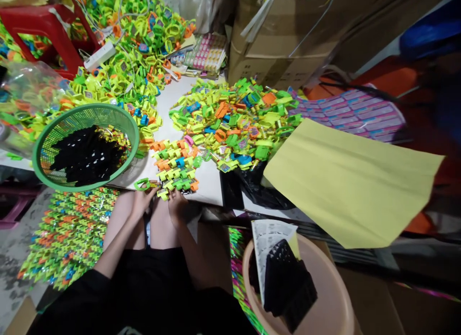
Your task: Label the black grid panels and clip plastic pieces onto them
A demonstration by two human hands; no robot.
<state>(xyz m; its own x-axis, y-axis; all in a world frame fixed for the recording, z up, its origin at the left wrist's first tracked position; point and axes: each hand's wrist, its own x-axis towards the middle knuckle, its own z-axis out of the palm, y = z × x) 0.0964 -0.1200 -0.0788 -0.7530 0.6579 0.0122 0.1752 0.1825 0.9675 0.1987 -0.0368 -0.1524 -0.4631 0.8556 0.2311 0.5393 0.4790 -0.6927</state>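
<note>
My left hand [143, 200] is closed at the table's front edge, its fingers on a green plastic toy watch [141, 184] with a small yellow-and-red bit beside it. Close to its right, my right hand [177, 206] has its fingertips pinched at a yellow toy watch [163, 195], at the front end of a block of toy watches [176, 162] laid in tight rows. Those rows are yellow, orange, green and blue. Part of a black backing shows at their lower right corner. My fingers partly hide what they grip.
A green basket [38, 150] with black pieces and small yellow-red bits stands left. Loose toy watches [237, 119] are heaped behind the rows. A yellow sheet [356, 181] lies right, above a pink tub [334, 282]. Filled rows [72, 234] hang below left; a red stool [32, 18] stands behind.
</note>
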